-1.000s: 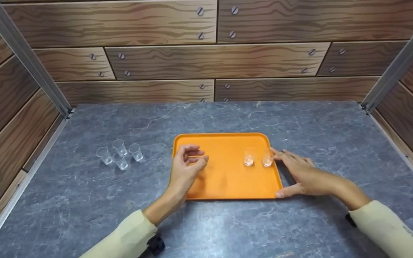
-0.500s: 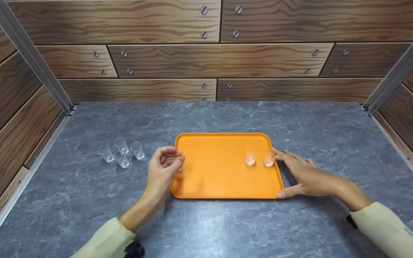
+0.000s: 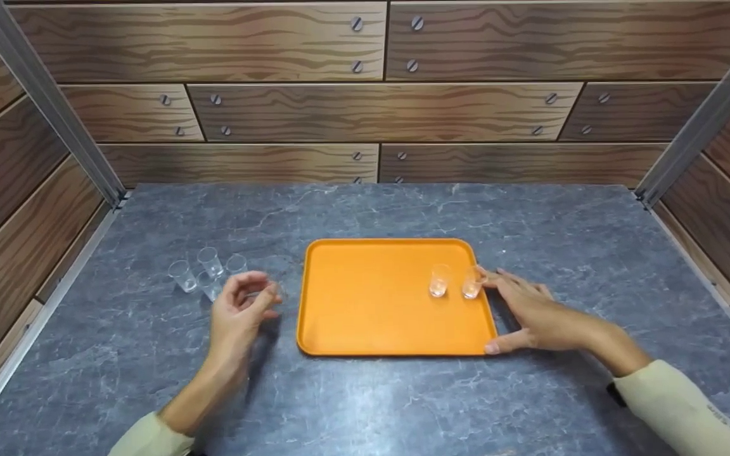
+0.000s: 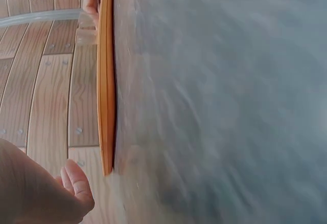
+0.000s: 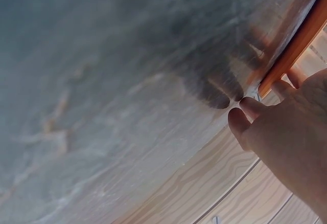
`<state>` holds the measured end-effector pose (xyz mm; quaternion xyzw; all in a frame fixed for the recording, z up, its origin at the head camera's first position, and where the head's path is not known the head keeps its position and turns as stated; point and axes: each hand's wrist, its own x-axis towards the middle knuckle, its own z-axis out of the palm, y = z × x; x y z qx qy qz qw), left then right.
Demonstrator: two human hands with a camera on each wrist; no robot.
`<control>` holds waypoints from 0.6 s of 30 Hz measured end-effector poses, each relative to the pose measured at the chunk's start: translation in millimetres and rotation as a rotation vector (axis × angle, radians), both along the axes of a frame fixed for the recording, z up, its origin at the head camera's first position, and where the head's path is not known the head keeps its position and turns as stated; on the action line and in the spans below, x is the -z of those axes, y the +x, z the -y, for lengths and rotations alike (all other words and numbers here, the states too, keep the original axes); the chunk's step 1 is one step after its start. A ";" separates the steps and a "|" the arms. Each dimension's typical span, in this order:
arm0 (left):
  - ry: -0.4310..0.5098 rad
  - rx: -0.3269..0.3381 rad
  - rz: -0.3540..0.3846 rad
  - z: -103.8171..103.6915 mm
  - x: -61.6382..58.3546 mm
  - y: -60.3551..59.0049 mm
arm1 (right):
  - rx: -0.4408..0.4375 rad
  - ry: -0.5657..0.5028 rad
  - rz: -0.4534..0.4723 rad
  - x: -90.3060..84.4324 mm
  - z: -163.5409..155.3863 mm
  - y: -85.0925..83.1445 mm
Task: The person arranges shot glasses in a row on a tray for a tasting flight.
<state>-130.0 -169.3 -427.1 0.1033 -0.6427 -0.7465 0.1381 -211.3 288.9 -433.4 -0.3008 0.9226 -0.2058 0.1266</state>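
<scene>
Four small clear glass cups stand clustered on the grey marble table just ahead-left of the empty, loosely curled left hand — nearer than the right hand, whose straight fingers rest against the orange rectangular plastic tray.

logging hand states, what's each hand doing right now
Left hand: open, fingers loosely curled, holding nothing.
Right hand: open, resting against the orange tray.

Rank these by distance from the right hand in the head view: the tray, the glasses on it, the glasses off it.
1. Tray: right hand touches its right edge.
2. Tray glasses: just inside that edge, by the fingertips.
3. Table glasses: far left, near the left hand.
</scene>
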 end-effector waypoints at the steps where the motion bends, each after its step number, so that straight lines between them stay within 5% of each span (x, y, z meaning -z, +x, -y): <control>1: 0.001 -0.009 0.012 3.3 0.4 2.3 | 0.001 -0.001 0.002 0.6 0.3 0.1; 11: -0.010 -0.104 0.099 39.0 -1.0 18.1 | 0.003 -0.003 0.007 0.2 1.6 0.2; 18: 0.031 -0.231 0.094 63.8 -4.6 22.7 | 0.004 -0.009 0.011 0.0 0.0 1.8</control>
